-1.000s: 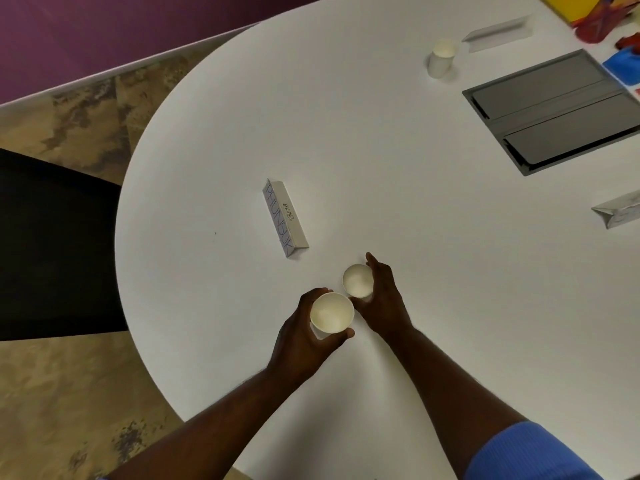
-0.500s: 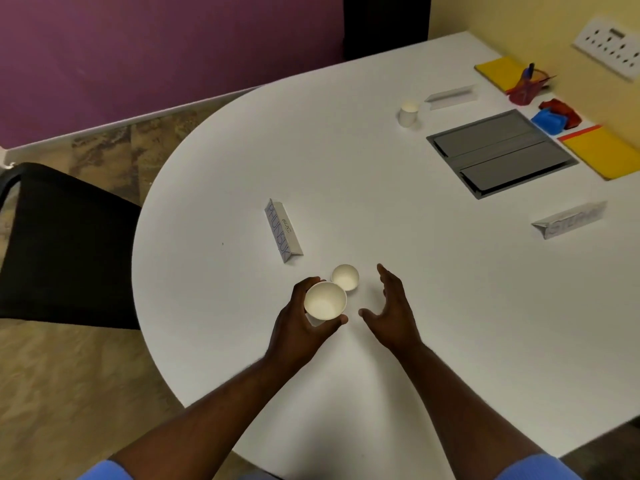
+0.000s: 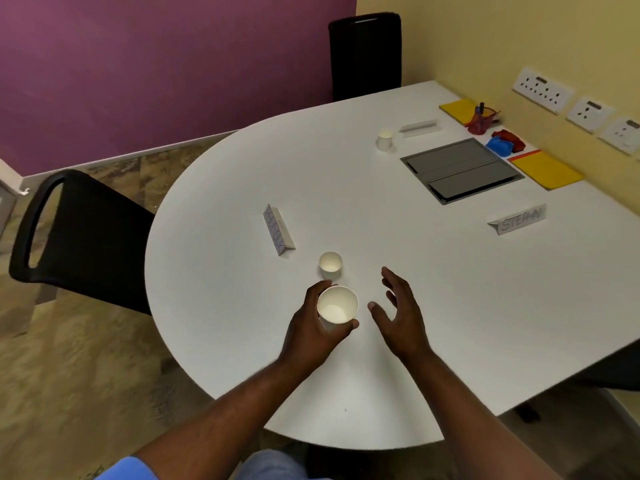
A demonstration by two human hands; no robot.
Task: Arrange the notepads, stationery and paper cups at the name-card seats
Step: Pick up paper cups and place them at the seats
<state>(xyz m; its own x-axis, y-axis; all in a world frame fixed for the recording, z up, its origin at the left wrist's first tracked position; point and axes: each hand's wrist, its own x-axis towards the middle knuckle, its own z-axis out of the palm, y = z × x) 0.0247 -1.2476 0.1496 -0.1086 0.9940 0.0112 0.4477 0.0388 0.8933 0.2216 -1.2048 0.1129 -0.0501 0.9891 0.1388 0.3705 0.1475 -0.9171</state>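
Note:
My left hand (image 3: 311, 329) grips a white paper cup (image 3: 337, 306), held upright above the white table (image 3: 381, 393). A second paper cup (image 3: 330, 265) stands on the table just beyond it, beside a folded name card (image 3: 278, 229). My right hand (image 3: 400, 311) hovers open to the right of both cups, holding nothing. A third cup (image 3: 385, 139) stands far back next to another name card (image 3: 419, 128). A third name card (image 3: 519, 220) sits at the right. Yellow notepads (image 3: 546, 169) (image 3: 457, 108) and a red pen holder (image 3: 481, 121) lie by the wall.
A grey cable hatch (image 3: 462, 169) is set into the table at the back right. Blue and red items (image 3: 505, 143) lie near the wall sockets (image 3: 542, 90). One black chair (image 3: 79, 237) stands at the left, another black chair (image 3: 365, 55) at the far end.
My right hand let go of the cup beside the name card and drew back, open. The left hand keeps its cup. The view tilted up, showing more of the room.

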